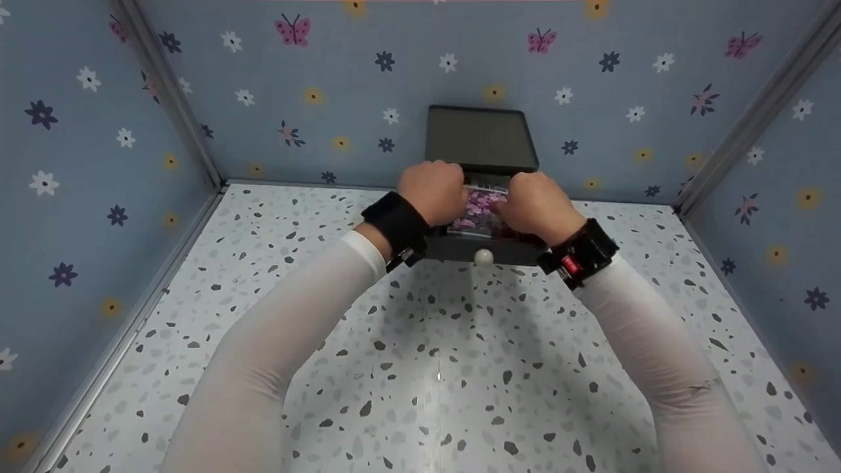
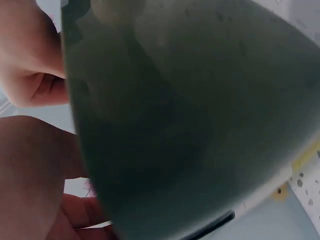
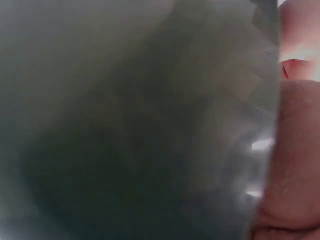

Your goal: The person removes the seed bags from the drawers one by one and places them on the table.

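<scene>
In the head view, my left hand (image 1: pixel 433 192) and right hand (image 1: pixel 540 205) grip the two sides of a glossy packet (image 1: pixel 481 213) printed with pink flowers. The packet is over a dark grey box (image 1: pixel 453 249), whose front carries a round white knob (image 1: pixel 483 257); how deep it sits in the box I cannot tell. The box's lid (image 1: pixel 481 138) stands raised at the back. Up close in the left wrist view, the packet's dark green surface (image 2: pixel 190 125) fills the frame, with fingers at its edge. Much of the right wrist view is the same blurred, shiny surface (image 3: pixel 150 120).
The box stands on a white speckled table (image 1: pixel 433 368), near the back wall (image 1: pixel 355 85) with its flower and butterfly print. Similar panels rise on the left (image 1: pixel 72 190) and right (image 1: pixel 782 217). Black straps with devices circle both wrists.
</scene>
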Demonstrator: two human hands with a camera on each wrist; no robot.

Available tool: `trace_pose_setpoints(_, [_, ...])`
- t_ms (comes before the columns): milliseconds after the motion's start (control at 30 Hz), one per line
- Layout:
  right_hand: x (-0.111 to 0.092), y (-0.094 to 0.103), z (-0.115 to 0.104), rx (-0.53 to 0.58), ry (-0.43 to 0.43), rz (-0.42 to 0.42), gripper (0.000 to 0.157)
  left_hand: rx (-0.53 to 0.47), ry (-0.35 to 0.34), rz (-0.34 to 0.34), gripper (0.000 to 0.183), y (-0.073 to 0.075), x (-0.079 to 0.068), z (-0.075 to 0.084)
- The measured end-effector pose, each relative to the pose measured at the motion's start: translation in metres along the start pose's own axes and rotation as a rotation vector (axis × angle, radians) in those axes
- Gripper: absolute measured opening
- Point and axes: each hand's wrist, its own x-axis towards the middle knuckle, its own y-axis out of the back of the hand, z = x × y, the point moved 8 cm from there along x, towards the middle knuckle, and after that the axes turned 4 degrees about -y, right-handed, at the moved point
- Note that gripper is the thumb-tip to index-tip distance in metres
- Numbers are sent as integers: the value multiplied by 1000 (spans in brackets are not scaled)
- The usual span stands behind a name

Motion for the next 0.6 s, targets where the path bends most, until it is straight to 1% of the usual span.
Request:
trace_pose_setpoints(100, [1,-2,-3,-34,-1,-22,51,56,-11,-23,43,-5,0,3])
trace_pose_setpoints(167, [1,-4,-4,-47,-8,-38,49,76,-8,-51,44,-10,1,4])
trace_pose_setpoints(267, [0,-7,-4,-59,-10,-54,49,91,4,-102,42,-18,2,6])
trace_pose_setpoints(400, [0,-10,-5,-78,1,-70,51,94,17,-148,36,-27,5,9])
trace_pose_setpoints(500, [2,-13,-7,-100,13,-84,47,97,25,-161,33,-27,6,9])
trace_pose_setpoints(600, [5,-15,-9,-123,21,-97,44,96,24,-149,31,-25,7,10])
